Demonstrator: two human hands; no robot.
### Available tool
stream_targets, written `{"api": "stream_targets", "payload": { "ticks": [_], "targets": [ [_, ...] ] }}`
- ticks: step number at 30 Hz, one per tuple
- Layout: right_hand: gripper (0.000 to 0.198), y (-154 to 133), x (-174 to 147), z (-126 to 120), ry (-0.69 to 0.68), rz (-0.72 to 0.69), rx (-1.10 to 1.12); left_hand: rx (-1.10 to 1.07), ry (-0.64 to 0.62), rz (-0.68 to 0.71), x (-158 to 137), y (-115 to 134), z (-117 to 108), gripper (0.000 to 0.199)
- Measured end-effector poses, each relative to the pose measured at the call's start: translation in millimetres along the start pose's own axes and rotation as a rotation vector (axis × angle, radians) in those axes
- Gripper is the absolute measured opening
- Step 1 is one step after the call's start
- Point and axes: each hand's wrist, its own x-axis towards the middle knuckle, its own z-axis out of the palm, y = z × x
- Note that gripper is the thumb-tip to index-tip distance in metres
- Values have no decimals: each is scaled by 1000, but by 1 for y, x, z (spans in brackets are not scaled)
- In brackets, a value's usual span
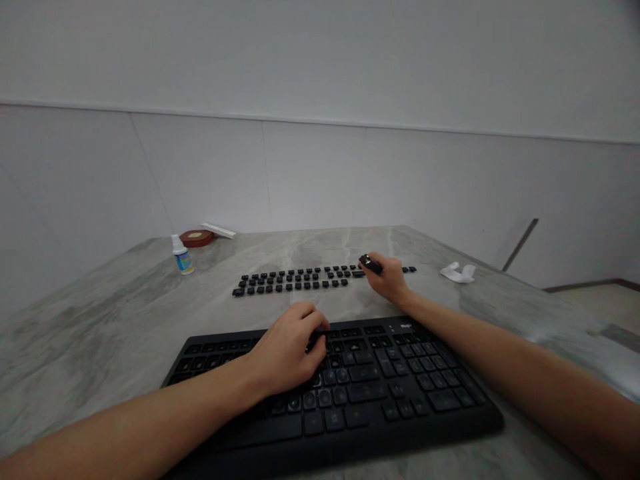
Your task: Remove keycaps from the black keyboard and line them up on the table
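Observation:
A black keyboard (pixel 400 427) lies in front of me, with keycaps on its right part and bare key sockets along its upper left. My left hand (pixel 293 343) rests over the middle of it, thumb and fingers closed around something small and dark that I cannot make out. Beyond the keyboard, my right hand (pixel 389 279) grips a small black tool (pixel 371 263) with shiny marks on its end. That hand is at the right part of several rows of loose black keycaps (pixel 289 287) laid out on the table; it hides some of them.
The grey marbled table (pixel 115 340) meets a pale wall at the back. A white spray bottle (pixel 183 257) with a blue label stands at the left, near a reddish-brown box (pixel 197 238) and a white flat bar (pixel 219 231). Crumpled white tissue (pixel 458 273) lies at the right.

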Motion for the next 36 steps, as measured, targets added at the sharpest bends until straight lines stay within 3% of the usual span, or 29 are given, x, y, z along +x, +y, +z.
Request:
{"api": "stream_targets", "payload": {
  "ticks": [2,4,7,11,30,36],
  "targets": [
    [20,0,-1,0,-51,-38,10,10,-3,0,0,0,0,15],
    [24,-1,-2,2,-186,-127,16,19,-6,7,0,0,0,14],
    [40,-7,-2,4,-420,-270,-97,15,2,11,1,0,0,14],
    [60,-14,-3,1,-552,-323,-291,-14,23,19,0,-1,0,16],
    [62,-17,-3,0,-592,-321,-306,-23,40,21,-2,-1,1,16],
    [49,-19,-3,-2,-476,-400,-222,-22,45,32,-1,-1,0,16]
  ]
}}
